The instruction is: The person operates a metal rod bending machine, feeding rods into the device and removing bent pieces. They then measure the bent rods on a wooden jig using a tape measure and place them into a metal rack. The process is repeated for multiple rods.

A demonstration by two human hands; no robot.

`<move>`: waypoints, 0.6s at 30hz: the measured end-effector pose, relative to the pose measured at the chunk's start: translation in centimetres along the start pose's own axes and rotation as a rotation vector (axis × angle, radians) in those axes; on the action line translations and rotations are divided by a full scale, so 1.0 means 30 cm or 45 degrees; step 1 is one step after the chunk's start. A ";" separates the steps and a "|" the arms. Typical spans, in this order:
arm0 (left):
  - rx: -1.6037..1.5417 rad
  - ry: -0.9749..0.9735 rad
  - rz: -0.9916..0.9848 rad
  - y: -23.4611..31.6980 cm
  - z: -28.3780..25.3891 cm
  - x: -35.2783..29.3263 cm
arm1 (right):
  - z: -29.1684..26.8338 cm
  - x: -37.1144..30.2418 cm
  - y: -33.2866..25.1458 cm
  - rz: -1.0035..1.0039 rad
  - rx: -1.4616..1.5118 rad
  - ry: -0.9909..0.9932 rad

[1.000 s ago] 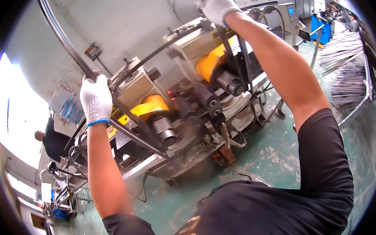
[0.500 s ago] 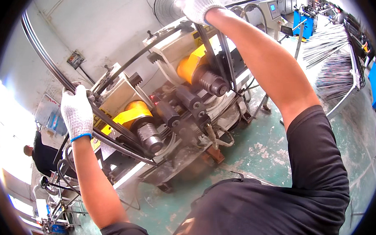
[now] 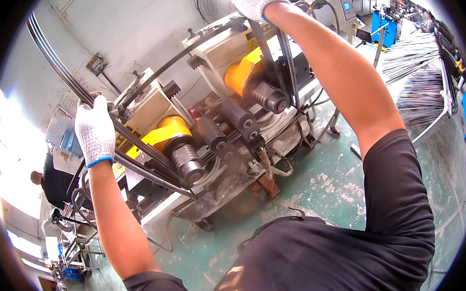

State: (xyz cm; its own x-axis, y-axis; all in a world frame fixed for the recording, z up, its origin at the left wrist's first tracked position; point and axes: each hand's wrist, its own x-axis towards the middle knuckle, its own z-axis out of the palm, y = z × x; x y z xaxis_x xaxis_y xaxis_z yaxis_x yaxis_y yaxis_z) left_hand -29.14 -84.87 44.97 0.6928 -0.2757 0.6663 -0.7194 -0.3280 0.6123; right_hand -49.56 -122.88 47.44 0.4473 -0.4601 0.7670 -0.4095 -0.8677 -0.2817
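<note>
My left hand (image 3: 96, 131), in a white knit glove with a blue cuff, is closed around a bundle of long dark strips (image 3: 55, 52) at the left. The strips curve up past the hand and run down across the front of a machine (image 3: 152, 98). At the top edge my right hand (image 3: 255, 3), gloved alike, looks curled over more dark strips (image 3: 268, 58) that hang below it; glare and the frame edge hide its fingertips. Between my hands are the machine's two yellow housings (image 3: 174, 130) with ridged metal spindles (image 3: 187, 163), and dark rollers (image 3: 239, 117).
A rack of long thin rods (image 3: 419, 96) stands at the right. Behind the machine are a fan (image 3: 216, 4) and a control box with a screen (image 3: 347, 7). A person in dark clothes (image 3: 54, 182) is at the far left. The green floor (image 3: 331, 165) is worn.
The machine and both hands sit slightly differently in the picture, mostly from a small shift of the view. Both hands keep their places against the machine.
</note>
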 end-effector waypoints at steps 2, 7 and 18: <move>0.007 -0.006 -0.021 0.006 -0.002 -0.002 | 0.012 0.005 0.003 -0.008 -0.015 -0.005; -0.013 -0.004 -0.089 0.018 -0.004 -0.002 | 0.005 -0.001 -0.016 -0.017 -0.183 -0.012; -0.171 0.015 -0.244 -0.028 -0.065 0.010 | 0.084 0.025 0.114 -0.487 -1.035 -0.050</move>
State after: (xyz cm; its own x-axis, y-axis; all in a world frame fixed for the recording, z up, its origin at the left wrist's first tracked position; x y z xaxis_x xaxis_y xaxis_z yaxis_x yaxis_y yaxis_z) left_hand -28.42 -82.92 45.48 0.8174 -0.2092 0.5367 -0.5753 -0.2497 0.7789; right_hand -48.62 -126.67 45.59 0.6891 -0.1859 0.7004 -0.6568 -0.5687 0.4952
